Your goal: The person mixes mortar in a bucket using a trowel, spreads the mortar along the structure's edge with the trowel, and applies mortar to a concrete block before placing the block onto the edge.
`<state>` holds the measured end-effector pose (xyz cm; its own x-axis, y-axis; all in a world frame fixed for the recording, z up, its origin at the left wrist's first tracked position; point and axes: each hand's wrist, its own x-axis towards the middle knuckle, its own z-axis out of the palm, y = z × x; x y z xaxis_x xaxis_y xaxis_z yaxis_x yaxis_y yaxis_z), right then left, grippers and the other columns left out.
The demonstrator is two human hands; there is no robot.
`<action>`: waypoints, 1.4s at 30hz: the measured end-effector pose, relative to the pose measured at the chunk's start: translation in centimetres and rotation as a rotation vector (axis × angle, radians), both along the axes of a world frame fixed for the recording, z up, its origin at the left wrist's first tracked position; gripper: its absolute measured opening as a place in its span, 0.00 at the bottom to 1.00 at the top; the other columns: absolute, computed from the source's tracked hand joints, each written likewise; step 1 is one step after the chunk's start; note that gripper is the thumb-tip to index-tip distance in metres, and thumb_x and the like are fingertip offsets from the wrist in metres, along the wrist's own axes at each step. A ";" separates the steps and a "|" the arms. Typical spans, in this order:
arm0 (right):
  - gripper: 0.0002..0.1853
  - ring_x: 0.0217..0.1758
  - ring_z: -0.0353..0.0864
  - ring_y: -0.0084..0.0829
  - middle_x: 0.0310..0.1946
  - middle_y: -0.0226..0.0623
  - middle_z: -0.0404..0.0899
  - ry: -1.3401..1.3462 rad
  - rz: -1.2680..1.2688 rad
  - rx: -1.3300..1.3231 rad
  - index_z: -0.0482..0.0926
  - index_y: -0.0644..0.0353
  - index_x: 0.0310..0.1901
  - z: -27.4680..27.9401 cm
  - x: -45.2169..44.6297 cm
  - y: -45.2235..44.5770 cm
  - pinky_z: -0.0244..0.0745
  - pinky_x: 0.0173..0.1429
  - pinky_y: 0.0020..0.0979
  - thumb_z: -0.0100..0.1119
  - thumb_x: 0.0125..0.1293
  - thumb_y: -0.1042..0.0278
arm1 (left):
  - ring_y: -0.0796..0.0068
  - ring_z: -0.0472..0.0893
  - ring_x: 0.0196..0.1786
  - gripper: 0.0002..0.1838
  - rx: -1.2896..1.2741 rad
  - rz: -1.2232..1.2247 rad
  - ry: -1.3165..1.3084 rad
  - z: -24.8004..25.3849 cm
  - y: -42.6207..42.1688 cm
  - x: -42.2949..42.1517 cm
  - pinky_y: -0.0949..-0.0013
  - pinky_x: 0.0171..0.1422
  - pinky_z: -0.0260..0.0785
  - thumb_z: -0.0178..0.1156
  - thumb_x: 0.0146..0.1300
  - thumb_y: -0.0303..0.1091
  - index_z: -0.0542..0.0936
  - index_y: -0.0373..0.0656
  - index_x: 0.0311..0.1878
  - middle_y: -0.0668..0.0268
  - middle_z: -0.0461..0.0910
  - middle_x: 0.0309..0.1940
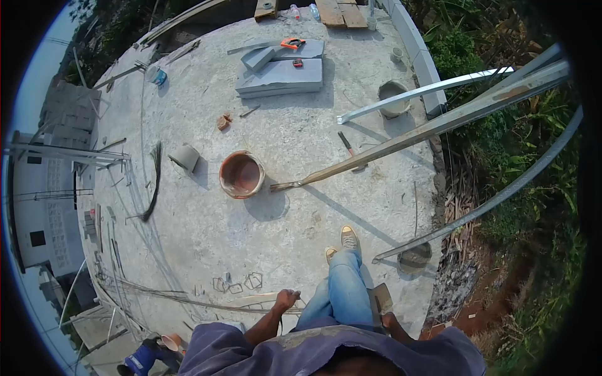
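My right hand (390,320) is low at my right side, its fingers partly hidden by my body. It is closed on a trowel (380,297), whose flat, mortar-stained blade points forward beside my leg. My left hand (288,300) hangs out in front on the left, fingers curled in; whatever they may hold is too small to make out. Ahead of my shoes on the concrete slab (263,244) stands a reddish bucket (242,175), and a grey bucket (184,157) lies tilted to its left.
Metal and wooden poles (433,125) slant across the right. Grey blocks (279,78) with an orange tool (293,43) lie ahead. Buckets stand at the right (394,100) and near right (414,257). Rebar (169,294) lies left. A person in blue (141,358) bends behind left. The slab drops off at right.
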<state>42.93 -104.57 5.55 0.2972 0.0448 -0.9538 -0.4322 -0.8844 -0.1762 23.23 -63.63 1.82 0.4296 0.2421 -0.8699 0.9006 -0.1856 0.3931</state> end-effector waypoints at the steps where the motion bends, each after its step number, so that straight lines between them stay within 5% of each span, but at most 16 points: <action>1: 0.12 0.33 0.81 0.44 0.29 0.47 0.80 -0.046 0.055 0.096 0.78 0.64 0.37 -0.4 0.1 1.2 0.74 0.35 0.43 0.60 0.61 0.62 | 0.60 0.83 0.38 0.25 0.016 0.145 0.020 -0.2 2.1 0.8 0.61 0.46 0.72 0.54 0.64 0.54 0.87 0.41 0.33 0.56 0.85 0.30; 5: 0.18 0.41 0.82 0.51 0.35 0.51 0.82 -0.344 0.095 0.348 0.78 0.65 0.41 -2.3 2.1 6.3 0.75 0.44 0.43 0.61 0.61 0.55 | 0.70 0.81 0.32 0.22 0.011 0.574 -0.027 1.1 10.8 4.4 0.67 0.38 0.72 0.58 0.65 0.50 0.85 0.36 0.33 0.60 0.83 0.26; 9: 0.17 0.39 0.82 0.52 0.34 0.54 0.81 -0.449 0.062 0.124 0.77 0.65 0.38 5.4 9.0 17.7 0.74 0.42 0.44 0.64 0.59 0.57 | 0.72 0.80 0.30 0.18 0.023 0.771 -0.035 3.0 19.8 9.8 0.70 0.35 0.72 0.58 0.66 0.41 0.81 0.32 0.42 0.61 0.83 0.31; 14: 0.19 0.38 0.82 0.53 0.30 0.54 0.80 -0.395 0.441 0.216 0.76 0.66 0.41 -3.3 8.9 15.1 0.74 0.42 0.45 0.63 0.58 0.57 | 0.73 0.81 0.30 0.14 0.255 0.641 -0.044 2.3 31.1 15.0 0.70 0.37 0.74 0.59 0.63 0.34 0.81 0.33 0.45 0.59 0.83 0.31; 16: 0.20 0.32 0.80 0.53 0.26 0.51 0.78 -0.391 0.620 0.179 0.74 0.68 0.42 -2.4 8.6 17.3 0.75 0.39 0.44 0.62 0.59 0.58 | 0.73 0.81 0.30 0.16 0.312 0.689 -0.106 2.8 36.3 19.9 0.68 0.37 0.74 0.60 0.63 0.34 0.80 0.32 0.49 0.57 0.83 0.33; 20: 0.20 0.31 0.80 0.53 0.25 0.50 0.78 -0.249 0.138 0.104 0.74 0.68 0.42 0.2 13.0 29.9 0.74 0.39 0.44 0.62 0.60 0.58 | 0.61 0.83 0.39 0.20 0.464 0.402 -0.375 -0.5 48.2 29.2 0.62 0.49 0.74 0.59 0.63 0.36 0.78 0.31 0.53 0.54 0.84 0.39; 22: 0.20 0.31 0.79 0.52 0.25 0.50 0.78 -0.240 -0.011 0.069 0.74 0.68 0.42 1.8 16.3 37.2 0.74 0.38 0.44 0.62 0.60 0.58 | 0.54 0.83 0.46 0.22 0.419 0.338 -0.369 3.7 52.2 38.3 0.60 0.56 0.72 0.60 0.61 0.37 0.77 0.31 0.54 0.49 0.84 0.41; 30: 0.19 0.30 0.79 0.52 0.25 0.49 0.77 -0.205 -0.331 -0.086 0.74 0.68 0.42 4.7 31.4 61.1 0.74 0.38 0.44 0.61 0.60 0.58 | 0.48 0.81 0.52 0.30 0.316 -0.313 -0.240 -9.3 68.8 63.2 0.56 0.57 0.72 0.63 0.56 0.38 0.72 0.35 0.61 0.42 0.80 0.48; 34: 0.19 0.30 0.79 0.51 0.25 0.49 0.77 -0.175 -0.444 -0.159 0.74 0.68 0.42 4.0 35.8 67.3 0.74 0.37 0.43 0.61 0.60 0.58 | 0.40 0.76 0.56 0.33 0.455 -0.484 -0.501 -18.1 73.3 74.1 0.48 0.58 0.70 0.64 0.55 0.36 0.68 0.41 0.66 0.40 0.73 0.55; 36: 0.19 0.30 0.79 0.51 0.24 0.49 0.77 -0.162 -0.490 -0.198 0.74 0.68 0.42 2.8 37.1 69.1 0.74 0.37 0.43 0.61 0.60 0.58 | 0.43 0.74 0.60 0.36 0.369 -0.462 -0.337 -17.2 73.4 81.2 0.53 0.60 0.71 0.66 0.55 0.36 0.67 0.43 0.67 0.43 0.70 0.60; 42: 0.19 0.29 0.79 0.50 0.24 0.48 0.77 -0.110 -0.588 -0.295 0.73 0.68 0.42 -1.4 39.4 72.0 0.74 0.37 0.43 0.61 0.60 0.58 | 0.38 0.72 0.60 0.38 0.521 -0.711 -0.435 -26.2 72.6 91.7 0.49 0.56 0.74 0.68 0.53 0.35 0.65 0.55 0.69 0.46 0.60 0.68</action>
